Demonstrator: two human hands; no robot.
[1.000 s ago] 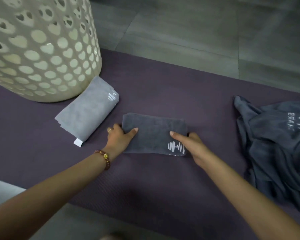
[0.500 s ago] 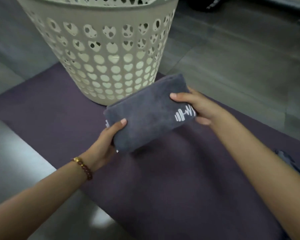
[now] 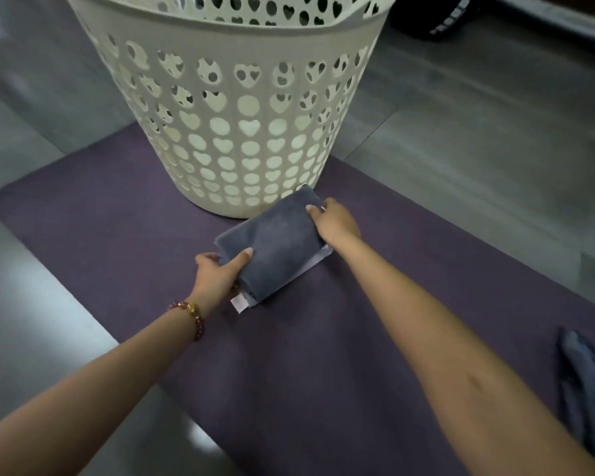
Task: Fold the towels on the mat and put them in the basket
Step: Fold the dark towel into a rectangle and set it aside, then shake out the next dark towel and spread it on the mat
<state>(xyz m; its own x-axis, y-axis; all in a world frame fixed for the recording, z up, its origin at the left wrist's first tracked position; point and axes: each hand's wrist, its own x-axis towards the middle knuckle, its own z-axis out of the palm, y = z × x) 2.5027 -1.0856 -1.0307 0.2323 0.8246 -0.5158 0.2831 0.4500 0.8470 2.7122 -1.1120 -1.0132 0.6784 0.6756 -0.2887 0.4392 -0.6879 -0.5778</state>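
Observation:
A folded dark grey towel (image 3: 275, 245) lies on top of a lighter grey folded towel (image 3: 315, 264) on the purple mat (image 3: 117, 231), just in front of the cream basket (image 3: 241, 132). Only a pale edge and a white tag of the lower towel show. My left hand (image 3: 217, 273) grips the near-left end of the stack, thumb on top. My right hand (image 3: 334, 223) grips the far-right end next to the basket's foot. An unfolded dark towel (image 3: 588, 389) lies crumpled at the mat's right edge.
The basket is tall, with heart-shaped and round holes, and stands on the mat's far left part. Grey tiled floor (image 3: 478, 139) surrounds the mat. A dark object (image 3: 437, 18) sits on the floor behind the basket.
The dark towel went from the mat's middle, up through the air toward the basket, and now rests on the lighter folded towel. Both hands stayed at its ends.

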